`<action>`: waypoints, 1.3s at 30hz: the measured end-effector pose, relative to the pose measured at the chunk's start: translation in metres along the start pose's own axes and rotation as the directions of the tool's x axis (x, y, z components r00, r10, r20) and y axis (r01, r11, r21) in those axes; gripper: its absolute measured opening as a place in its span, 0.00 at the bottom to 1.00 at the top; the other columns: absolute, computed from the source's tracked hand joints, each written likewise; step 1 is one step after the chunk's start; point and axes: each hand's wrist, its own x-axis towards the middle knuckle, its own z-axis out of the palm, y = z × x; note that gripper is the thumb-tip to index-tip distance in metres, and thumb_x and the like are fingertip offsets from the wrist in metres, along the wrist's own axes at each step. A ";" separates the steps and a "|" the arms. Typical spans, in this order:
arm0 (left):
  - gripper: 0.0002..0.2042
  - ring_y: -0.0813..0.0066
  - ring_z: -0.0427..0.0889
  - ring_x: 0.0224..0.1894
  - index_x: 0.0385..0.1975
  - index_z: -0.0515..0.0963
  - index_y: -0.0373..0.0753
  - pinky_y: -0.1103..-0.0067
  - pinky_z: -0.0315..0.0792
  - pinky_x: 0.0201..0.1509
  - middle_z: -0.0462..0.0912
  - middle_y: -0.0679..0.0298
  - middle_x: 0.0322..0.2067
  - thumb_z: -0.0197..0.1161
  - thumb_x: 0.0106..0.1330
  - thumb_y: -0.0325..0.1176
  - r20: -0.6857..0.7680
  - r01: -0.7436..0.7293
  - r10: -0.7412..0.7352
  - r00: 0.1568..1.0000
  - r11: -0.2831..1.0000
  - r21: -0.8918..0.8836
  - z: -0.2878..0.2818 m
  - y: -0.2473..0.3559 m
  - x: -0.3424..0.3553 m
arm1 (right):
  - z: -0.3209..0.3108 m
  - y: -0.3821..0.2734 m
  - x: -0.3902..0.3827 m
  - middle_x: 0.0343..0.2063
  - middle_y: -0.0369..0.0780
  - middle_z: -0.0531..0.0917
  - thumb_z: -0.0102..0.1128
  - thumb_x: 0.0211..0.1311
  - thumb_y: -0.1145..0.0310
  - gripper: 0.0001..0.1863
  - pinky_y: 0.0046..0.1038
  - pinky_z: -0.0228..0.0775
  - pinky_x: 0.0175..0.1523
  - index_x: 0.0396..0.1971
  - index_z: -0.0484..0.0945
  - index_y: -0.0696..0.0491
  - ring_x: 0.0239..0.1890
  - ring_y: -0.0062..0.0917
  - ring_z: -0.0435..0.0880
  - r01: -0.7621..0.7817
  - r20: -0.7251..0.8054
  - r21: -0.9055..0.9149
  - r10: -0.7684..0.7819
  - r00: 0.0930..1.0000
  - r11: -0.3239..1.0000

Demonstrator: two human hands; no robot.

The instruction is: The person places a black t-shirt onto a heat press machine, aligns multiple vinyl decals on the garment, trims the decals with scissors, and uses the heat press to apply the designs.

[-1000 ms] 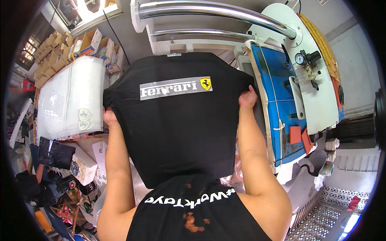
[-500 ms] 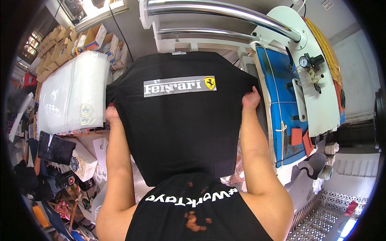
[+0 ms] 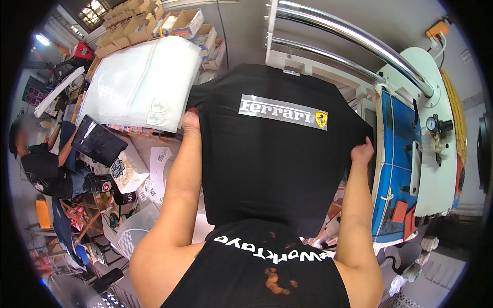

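A black T-shirt (image 3: 272, 169) is spread out before me, its collar at the far end and its hem toward my body. Across its chest lies a clear film strip (image 3: 284, 113) with white lettering and a yellow shield emblem. My left hand (image 3: 191, 121) grips the shirt's left edge near the sleeve, fingers partly hidden by the cloth. On the opposite side, my right hand (image 3: 362, 151) pinches the right sleeve edge. Beneath the cloth, the surface is mostly hidden.
Left of the shirt lies a stack of translucent sheets (image 3: 133, 77), with cardboard boxes (image 3: 139, 30) behind. A white machine with chrome bars (image 3: 354, 46) and a blue panel (image 3: 398, 154) stands right. A dark tablet (image 3: 98, 140) sits lower left. Another person (image 3: 46, 164) is far left.
My view has swung left, so the shirt and machine sit farther right in the picture and another person shows more fully at left. Both hands keep hold of the shirt's sides.
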 end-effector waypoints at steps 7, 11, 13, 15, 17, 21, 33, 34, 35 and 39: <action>0.08 0.57 0.81 0.42 0.34 0.80 0.35 0.65 0.73 0.52 0.84 0.58 0.37 0.56 0.65 0.33 0.027 -0.128 0.196 0.980 0.524 0.842 0.032 -0.015 -0.127 | 0.003 0.041 -0.084 0.44 0.49 0.82 0.61 0.61 0.53 0.25 0.39 0.71 0.53 0.49 0.78 0.60 0.47 0.42 0.80 0.021 0.112 -0.977 -0.423 0.899 -0.213; 0.07 0.54 0.78 0.48 0.37 0.79 0.35 0.61 0.68 0.58 0.80 0.55 0.39 0.61 0.61 0.27 0.699 -0.717 0.485 0.525 -0.190 0.670 0.074 -0.021 -0.188 | 0.025 0.075 -0.119 0.50 0.49 0.78 0.62 0.57 0.63 0.20 0.42 0.62 0.63 0.46 0.78 0.59 0.56 0.44 0.74 0.570 0.778 -0.622 -0.344 0.525 -0.537; 0.08 0.53 0.77 0.49 0.37 0.79 0.35 0.56 0.66 0.62 0.79 0.56 0.41 0.62 0.58 0.26 0.873 -0.833 0.379 0.306 -0.338 0.438 0.100 -0.025 -0.196 | 0.041 0.091 -0.128 0.54 0.48 0.75 0.62 0.57 0.63 0.21 0.44 0.60 0.64 0.48 0.76 0.58 0.59 0.44 0.70 0.637 0.867 -0.492 -0.265 0.422 -0.593; 0.10 0.52 0.74 0.52 0.39 0.79 0.35 0.53 0.61 0.66 0.77 0.54 0.46 0.63 0.57 0.27 0.909 -0.839 0.304 0.286 -0.378 0.391 0.118 -0.030 -0.200 | 0.055 0.101 -0.135 0.59 0.48 0.69 0.62 0.58 0.63 0.25 0.45 0.57 0.67 0.54 0.73 0.58 0.64 0.45 0.65 0.692 0.879 -0.463 -0.186 0.439 -0.554; 0.12 0.53 0.75 0.53 0.41 0.79 0.34 0.58 0.65 0.63 0.77 0.54 0.46 0.63 0.57 0.27 0.898 -0.827 0.315 0.307 -0.378 0.415 0.128 -0.035 -0.202 | 0.063 0.107 -0.141 0.60 0.48 0.69 0.60 0.60 0.63 0.26 0.44 0.57 0.68 0.57 0.71 0.56 0.63 0.45 0.65 0.687 0.871 -0.469 -0.162 0.464 -0.554; 0.12 0.54 0.75 0.53 0.41 0.79 0.34 0.64 0.69 0.58 0.77 0.55 0.47 0.64 0.57 0.27 0.905 -0.818 0.296 0.307 -0.404 0.409 0.128 -0.041 -0.203 | 0.066 0.109 -0.146 0.61 0.46 0.69 0.58 0.61 0.63 0.27 0.43 0.55 0.69 0.59 0.70 0.57 0.64 0.43 0.65 0.653 0.870 -0.440 -0.113 0.479 -0.617; 0.11 0.56 0.76 0.52 0.40 0.81 0.36 0.65 0.70 0.56 0.80 0.58 0.45 0.64 0.56 0.28 0.927 -0.822 0.269 0.261 -0.441 0.359 0.128 -0.041 -0.199 | 0.063 0.112 -0.141 0.60 0.43 0.72 0.56 0.61 0.60 0.27 0.44 0.52 0.71 0.59 0.71 0.57 0.65 0.42 0.64 0.610 0.850 -0.443 -0.091 0.519 -0.657; 0.11 0.56 0.76 0.52 0.40 0.81 0.35 0.65 0.70 0.57 0.80 0.58 0.45 0.64 0.57 0.28 0.927 -0.821 0.267 0.262 -0.443 0.360 0.128 -0.041 -0.200 | 0.063 0.111 -0.141 0.60 0.43 0.71 0.56 0.61 0.60 0.27 0.44 0.52 0.72 0.59 0.71 0.57 0.65 0.42 0.64 0.612 0.853 -0.442 -0.096 0.513 -0.655; 0.11 0.56 0.76 0.53 0.40 0.81 0.35 0.65 0.70 0.57 0.80 0.58 0.45 0.64 0.57 0.28 0.927 -0.820 0.269 0.262 -0.444 0.361 0.127 -0.041 -0.200 | 0.064 0.111 -0.142 0.61 0.43 0.71 0.56 0.61 0.60 0.27 0.44 0.52 0.72 0.59 0.71 0.57 0.66 0.42 0.64 0.610 0.851 -0.444 -0.096 0.516 -0.656; 0.11 0.56 0.76 0.51 0.39 0.81 0.36 0.64 0.70 0.55 0.80 0.59 0.43 0.63 0.55 0.27 0.925 -0.825 0.287 0.249 -0.437 0.358 0.127 -0.043 -0.200 | 0.066 0.112 -0.145 0.59 0.43 0.72 0.57 0.59 0.60 0.28 0.45 0.54 0.70 0.58 0.71 0.55 0.64 0.41 0.66 0.601 0.854 -0.444 -0.110 0.509 -0.665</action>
